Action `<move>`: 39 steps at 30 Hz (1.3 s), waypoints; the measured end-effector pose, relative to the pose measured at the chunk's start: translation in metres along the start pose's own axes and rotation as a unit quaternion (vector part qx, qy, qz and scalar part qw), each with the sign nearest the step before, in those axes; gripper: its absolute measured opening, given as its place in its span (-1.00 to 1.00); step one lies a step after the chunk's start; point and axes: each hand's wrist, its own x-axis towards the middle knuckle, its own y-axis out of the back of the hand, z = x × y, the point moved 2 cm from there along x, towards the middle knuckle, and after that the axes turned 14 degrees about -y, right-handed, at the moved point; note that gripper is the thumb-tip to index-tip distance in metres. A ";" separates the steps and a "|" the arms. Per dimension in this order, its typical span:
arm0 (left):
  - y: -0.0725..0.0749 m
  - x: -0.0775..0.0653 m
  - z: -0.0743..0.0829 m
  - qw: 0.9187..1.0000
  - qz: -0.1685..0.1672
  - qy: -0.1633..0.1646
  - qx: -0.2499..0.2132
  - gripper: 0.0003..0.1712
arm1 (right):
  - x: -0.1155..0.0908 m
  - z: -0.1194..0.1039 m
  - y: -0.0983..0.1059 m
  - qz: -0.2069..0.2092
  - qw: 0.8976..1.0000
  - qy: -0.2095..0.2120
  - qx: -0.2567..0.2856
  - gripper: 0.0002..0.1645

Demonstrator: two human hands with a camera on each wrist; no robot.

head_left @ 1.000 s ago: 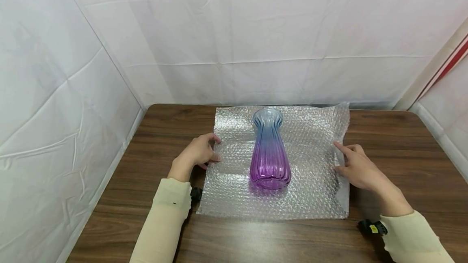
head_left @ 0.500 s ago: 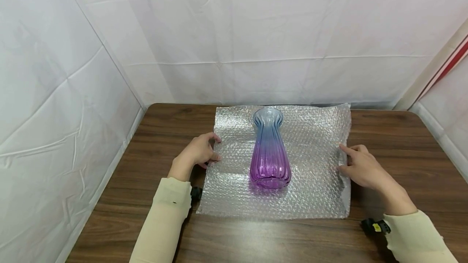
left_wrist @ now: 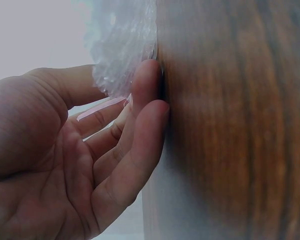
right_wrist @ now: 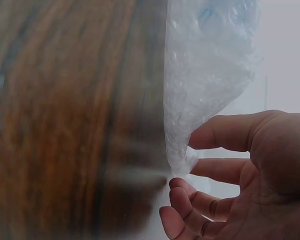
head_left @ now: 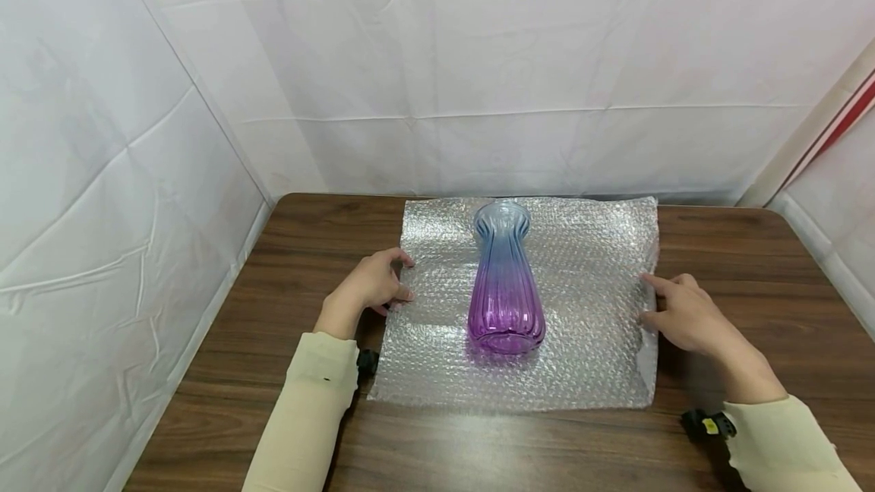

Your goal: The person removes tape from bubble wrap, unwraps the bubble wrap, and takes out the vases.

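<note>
A glass vase [head_left: 506, 283], ribbed and shading from blue at the mouth to purple at the base, lies on its side on a sheet of bubble wrap [head_left: 588, 355]. Its mouth points to the back of the table. My left hand [head_left: 369, 283] holds the sheet's left edge, thumb over it and fingers at its underside. In the left wrist view, the bubble wrap [left_wrist: 122, 45] runs in between thumb and fingers. At the right edge, my right hand [head_left: 690, 317] pinches the sheet; the right wrist view shows bubble wrap [right_wrist: 205, 65] narrowing toward the thumb and index finger.
The brown wood-grain table [head_left: 451, 450] carries the sheet, which reaches nearly to its back edge. White fabric walls [head_left: 478, 52] stand behind and on the left. A red strip [head_left: 848, 116] runs along the right side.
My right hand has moved a little to the right, and the sheet's right edge has come out with it, lying flatter. The left hand and the vase have stayed in place.
</note>
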 end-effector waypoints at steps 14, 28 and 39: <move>0.001 0.000 0.000 1.000 -0.001 -0.005 -0.001 -0.38 | 0.000 0.007 0.004 0.006 1.000 0.000 0.006 -0.17; 0.001 -0.001 0.000 1.000 -0.003 -0.008 0.000 -0.38 | 0.002 0.014 0.005 0.007 1.000 0.004 0.004 -0.19; 0.001 -0.001 -0.001 1.000 -0.002 -0.007 0.001 -0.38 | 0.002 0.016 0.004 0.013 0.999 0.027 0.018 -0.24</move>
